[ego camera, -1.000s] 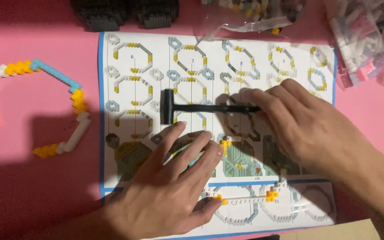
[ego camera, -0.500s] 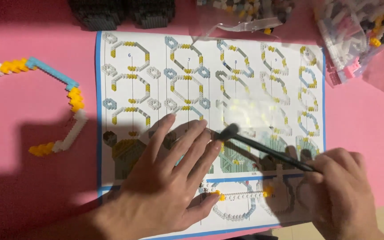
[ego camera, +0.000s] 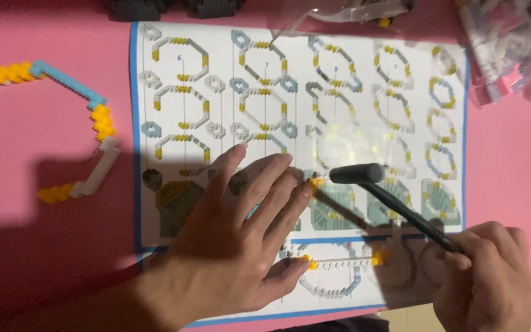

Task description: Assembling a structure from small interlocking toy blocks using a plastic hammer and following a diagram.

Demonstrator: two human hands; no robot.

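Note:
My left hand (ego camera: 235,240) lies flat, fingers spread, on a printed instruction sheet (ego camera: 364,92), pressing down a small block strip with a yellow end (ego camera: 316,182) at its fingertips. My right hand (ego camera: 487,276), at the lower right, grips the handle of a small black hammer (ego camera: 376,184). The hammer's head hovers just right of my left fingertips, over the sheet. Another thin strip of white blocks with yellow ends (ego camera: 339,261) rests on the sheet below.
A curved chain of white, yellow and blue blocks (ego camera: 87,123) sits on the pink table (ego camera: 44,258) at left. Clear bags of loose blocks (ego camera: 505,43) lie at the top right. Dark block pieces (ego camera: 173,7) are at the top edge.
My right hand picked up the hammer from the sheet, drew back to the lower right, and now the hammer head is raised beside my left fingertips. The left hand stayed flat.

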